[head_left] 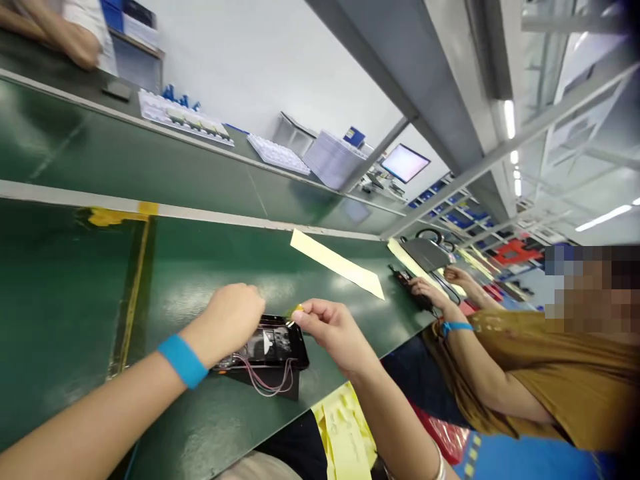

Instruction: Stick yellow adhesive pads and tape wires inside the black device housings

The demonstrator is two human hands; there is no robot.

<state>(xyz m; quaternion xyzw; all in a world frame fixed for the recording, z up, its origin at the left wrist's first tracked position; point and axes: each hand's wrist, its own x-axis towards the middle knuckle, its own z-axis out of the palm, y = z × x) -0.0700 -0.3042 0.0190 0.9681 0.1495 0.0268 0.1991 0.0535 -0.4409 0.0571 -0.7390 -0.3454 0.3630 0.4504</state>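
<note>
A black electronic device (274, 341) with an opened housing lies on the green bench in front of me. Pink and grey wires (264, 387) loop out of its near side, over a dark block (287, 383) beneath it. Over the device's left part, my left hand (231, 319) is closed with curled fingers; whatever they grip is hidden. Thumb and forefinger of my right hand (334, 328) pinch a small yellow piece (299, 309) at the device's far right corner. A blue band (183, 361) circles my left wrist.
A pale yellow strip (337, 263) lies on the bench (200, 250) beyond the device. Amber tape (134, 293) runs along its left. At right, a co-worker's hands (431, 293) handle a black part (411, 285). White trays (183, 120) stand across the ledge.
</note>
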